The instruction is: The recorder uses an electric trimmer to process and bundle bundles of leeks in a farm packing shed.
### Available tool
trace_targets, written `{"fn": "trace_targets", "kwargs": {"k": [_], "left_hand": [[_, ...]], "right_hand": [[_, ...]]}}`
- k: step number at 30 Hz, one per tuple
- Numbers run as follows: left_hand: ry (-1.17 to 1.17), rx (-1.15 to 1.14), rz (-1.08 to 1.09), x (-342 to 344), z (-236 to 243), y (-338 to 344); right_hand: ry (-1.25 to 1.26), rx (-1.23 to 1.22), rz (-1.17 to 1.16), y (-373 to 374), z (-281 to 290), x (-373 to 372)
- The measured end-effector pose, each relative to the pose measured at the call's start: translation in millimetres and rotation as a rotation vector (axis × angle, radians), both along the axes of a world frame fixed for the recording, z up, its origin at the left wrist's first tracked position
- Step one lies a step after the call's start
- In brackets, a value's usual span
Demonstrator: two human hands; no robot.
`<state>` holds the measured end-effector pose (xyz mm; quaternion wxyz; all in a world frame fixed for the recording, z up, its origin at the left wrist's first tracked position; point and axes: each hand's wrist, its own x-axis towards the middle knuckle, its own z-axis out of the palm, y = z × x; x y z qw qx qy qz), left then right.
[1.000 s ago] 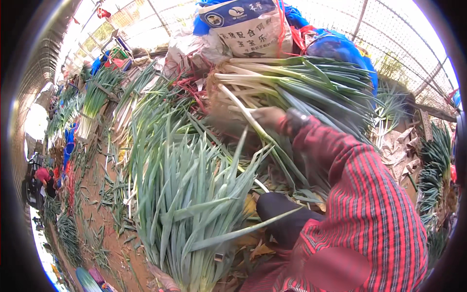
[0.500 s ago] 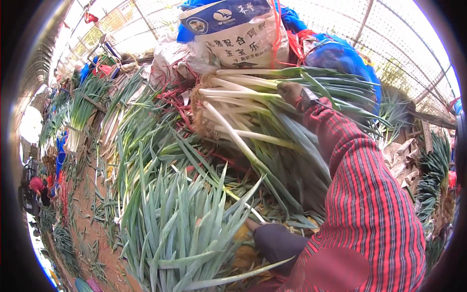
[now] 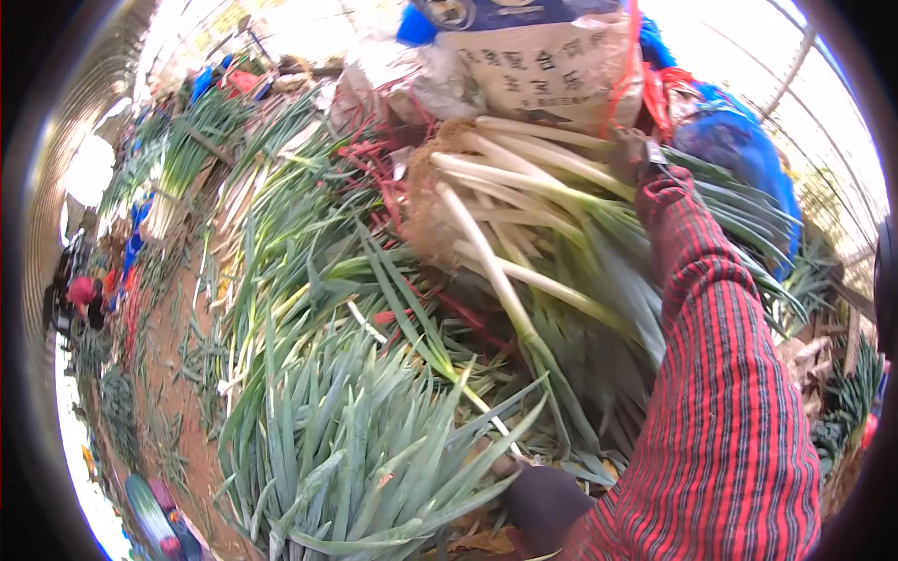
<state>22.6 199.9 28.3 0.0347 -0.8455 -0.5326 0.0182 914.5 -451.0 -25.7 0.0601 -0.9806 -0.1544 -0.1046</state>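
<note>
My right hand (image 3: 634,154), in a red-and-black striped sleeve, reaches to the far side of a loose bundle of large green onions (image 3: 552,187). Its fingers look closed around the stalks, though blur and the wrist partly hide them. The onions' white stems point left, with brown roots (image 3: 426,201) at their ends, while the green leaves trail to the right and down. Nearer to me a thick tuft of green onion leaves (image 3: 365,449) spreads out. A dark shape (image 3: 547,505) shows beside it, partly covered. My left hand is out of view.
A printed white-and-blue sack (image 3: 547,70) stands behind the bundle, with a blue plastic bag (image 3: 739,150) to its right. Red ties (image 3: 379,173) lie by the roots. More onions (image 3: 299,215) cover the left side, beside a brown dirt floor (image 3: 173,374) strewn with leaf scraps.
The whole view has shifted, so the sack and bundle appear farther right. My right hand has moved toward the bundle's far edge. Stems and leaves have shifted a little.
</note>
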Motion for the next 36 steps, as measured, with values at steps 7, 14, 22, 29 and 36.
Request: {"fn": "trace_targets", "kwargs": {"k": [7,14,22,29,36], "left_hand": [[0.044,-0.065,-0.008,-71.3,36.8,-29.3],[-0.043,-0.062,0.012,-73.4,17.0,-34.5],[-0.186,0.025,-0.063,-74.2,0.8,-4.9],[-0.812,0.047,-0.259,-37.4,146.1,-91.1],[-0.54,0.19,-0.832,-123.8,345.0,-260.3]], "right_hand": [[-0.075,-0.056,0.137,-2.7,-51.9,14.1],[-0.169,-0.132,0.124,-33.9,-50.7,-33.1],[-0.283,-0.164,0.208,-60.1,-32.8,-61.4],[-0.492,0.173,0.584,-28.2,68.1,-119.6],[-0.273,0.177,1.02,146.9,275.4,-334.5]]}}
